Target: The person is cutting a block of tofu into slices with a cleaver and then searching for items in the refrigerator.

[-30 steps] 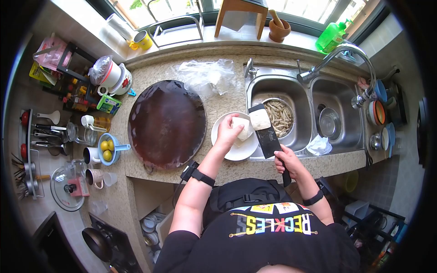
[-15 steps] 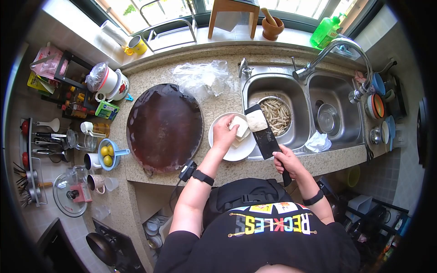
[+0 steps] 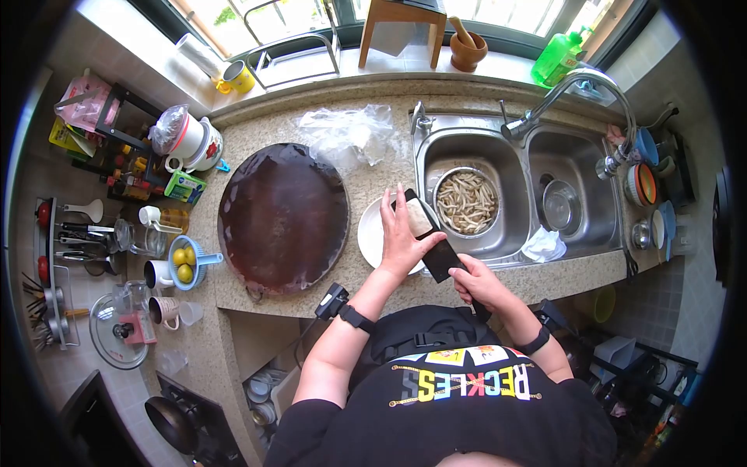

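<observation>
My right hand (image 3: 480,284) grips the handle of a black-bladed kitchen knife (image 3: 440,259), its broad blade tilted over the right side of a white plate (image 3: 370,241). A white block that looks like tofu (image 3: 420,219) lies on the flat of the blade. My left hand (image 3: 400,240) is over the plate with fingers stretched out, beside the blade and the block. It covers much of the plate, so what lies under it is hidden.
Left of the plate lies a large round dark board (image 3: 284,218), with a crumpled plastic bag (image 3: 354,132) behind it. A double sink (image 3: 510,156) on the right holds a bowl of pale strips (image 3: 467,201) and a metal bowl (image 3: 561,206). A white cloth (image 3: 544,244) lies on its front edge.
The knife with the white block has moved left over the plate. My left hand has let go of the white pieces on the plate, spread its fingers and shifted right to the blade.
</observation>
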`<action>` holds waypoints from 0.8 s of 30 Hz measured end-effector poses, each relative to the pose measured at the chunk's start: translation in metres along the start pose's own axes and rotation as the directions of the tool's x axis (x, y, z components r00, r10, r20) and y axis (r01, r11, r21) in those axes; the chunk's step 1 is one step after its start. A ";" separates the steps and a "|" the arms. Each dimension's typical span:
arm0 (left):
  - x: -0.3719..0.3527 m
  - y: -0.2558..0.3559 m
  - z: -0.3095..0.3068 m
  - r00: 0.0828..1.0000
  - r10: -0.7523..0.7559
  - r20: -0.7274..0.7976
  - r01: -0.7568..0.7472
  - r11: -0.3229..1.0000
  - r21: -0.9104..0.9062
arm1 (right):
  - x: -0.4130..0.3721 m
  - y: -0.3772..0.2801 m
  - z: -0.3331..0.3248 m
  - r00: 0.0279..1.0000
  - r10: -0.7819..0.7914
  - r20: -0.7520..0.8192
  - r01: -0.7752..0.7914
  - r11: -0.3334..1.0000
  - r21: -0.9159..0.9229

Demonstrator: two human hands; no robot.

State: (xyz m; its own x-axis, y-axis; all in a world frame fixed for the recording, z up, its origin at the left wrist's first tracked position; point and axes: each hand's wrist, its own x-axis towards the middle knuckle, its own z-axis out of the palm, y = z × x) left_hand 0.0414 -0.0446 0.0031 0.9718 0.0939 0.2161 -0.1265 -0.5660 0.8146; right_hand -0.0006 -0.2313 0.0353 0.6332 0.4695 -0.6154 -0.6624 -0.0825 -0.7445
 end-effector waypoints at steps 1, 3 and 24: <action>-0.001 -0.003 0.002 1.000 0.002 -0.001 -0.002 1.000 -0.001 | -0.001 0.000 0.001 1.000 0.009 0.011 -0.009 1.000 -0.009; -0.003 -0.012 0.008 0.995 -0.061 -0.084 0.057 0.997 -0.052 | -0.001 0.000 0.001 1.000 0.002 0.008 -0.002 1.000 0.000; -0.001 -0.053 0.007 0.931 -0.311 -0.192 0.190 0.860 -0.473 | -0.015 0.000 -0.006 0.988 -0.105 -0.109 0.102 0.994 -0.033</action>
State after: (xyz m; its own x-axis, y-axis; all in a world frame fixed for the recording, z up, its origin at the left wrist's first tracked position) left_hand 0.0484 -0.0201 -0.0444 0.9058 0.4206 0.0510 -0.0181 -0.0820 0.9965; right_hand -0.0075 -0.2436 0.0431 0.7392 0.3773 -0.5579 -0.5804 -0.0633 -0.8119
